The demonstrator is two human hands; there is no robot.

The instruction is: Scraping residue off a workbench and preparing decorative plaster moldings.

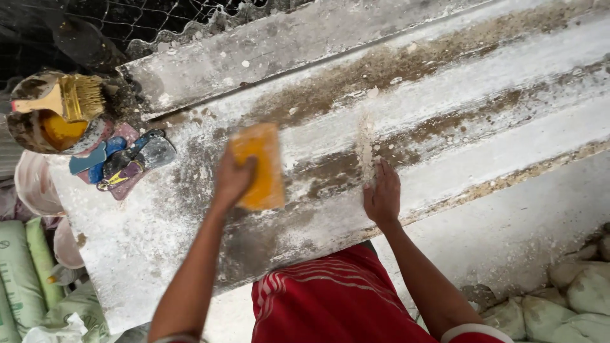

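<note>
Red fabric with thin white stripes [330,298] fills the bottom of the view, closest to you, and both your bare forearms reach out from either side of it over a long, dusty moulded slab [483,82] with ridges and grooves running diagonally across the view.

Your left hand [232,179] is closed around the near edge of an orange sanding block [259,166], fingers curled over its left side, and the block lies flat on the slab's whitened surface, towards its left end. Your right hand [382,195] holds nothing; it lies open, palm down, fingers stretched forward and together, pressed on the slab well to the right of the block. Just past its fingertips a small heap of white powder [365,149] sits across one of the ridges. Brown, bare patches show in the grooves between the white bands.

At the slab's far left corner lie several putty knives with blue handles [124,159], bunched together on a pinkish rag. Beyond them sits a stained bowl of yellow-orange liquid [54,124], with a wide paintbrush [79,96] resting across its rim. Pale buckets [35,184] stand below the left edge, beside green-and-white sacks [19,273]. More filled sacks [572,292] lie at the lower right. Wire mesh [159,19] runs along the top left.
</note>
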